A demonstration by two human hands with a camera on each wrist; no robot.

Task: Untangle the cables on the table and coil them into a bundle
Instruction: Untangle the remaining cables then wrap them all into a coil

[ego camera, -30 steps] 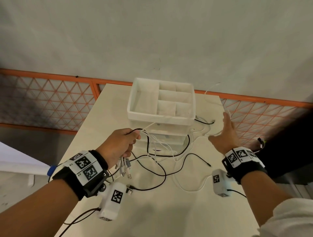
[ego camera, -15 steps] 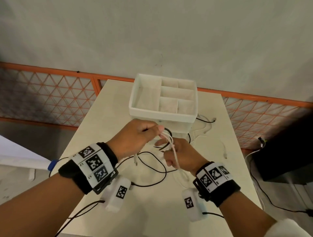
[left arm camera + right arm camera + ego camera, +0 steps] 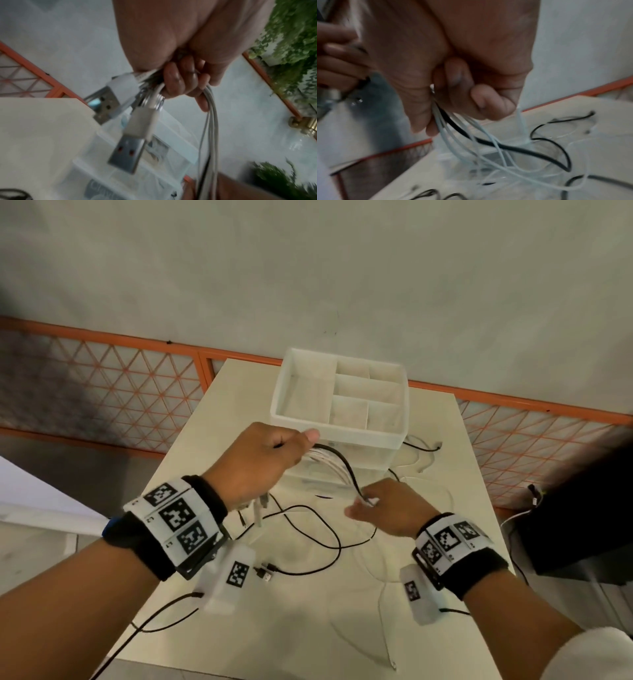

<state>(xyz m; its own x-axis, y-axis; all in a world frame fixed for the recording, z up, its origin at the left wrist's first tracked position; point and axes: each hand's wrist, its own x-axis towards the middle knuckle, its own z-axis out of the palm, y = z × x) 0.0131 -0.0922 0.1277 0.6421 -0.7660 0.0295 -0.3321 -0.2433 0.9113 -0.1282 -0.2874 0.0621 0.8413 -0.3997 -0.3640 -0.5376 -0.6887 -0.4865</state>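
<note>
My left hand [image 3: 270, 455] is raised over the table and grips a bunch of white and black cables [image 3: 334, 462]. Their USB plugs [image 3: 126, 151] hang out below the fist [image 3: 181, 81]. The strands arc from it down to my right hand [image 3: 368, 501], which pinches the same bunch [image 3: 453, 125] lower and to the right. More black cable [image 3: 322, 529] and thin white cable [image 3: 383, 607] lie in loose loops on the cream table [image 3: 239, 628] under both hands. A loose black USB plug [image 3: 265, 571] lies near my left wrist.
A translucent white divided organiser box [image 3: 342, 398] stands at the far middle of the table, just beyond my hands. An orange lattice fence [image 3: 102, 385] runs behind the table. A black box [image 3: 582, 529] stands off the table's right edge.
My right hand came in from the far right, took hold of the bunch by my left hand, and has now slid down and right along the strands. My left hand rose slightly.
</note>
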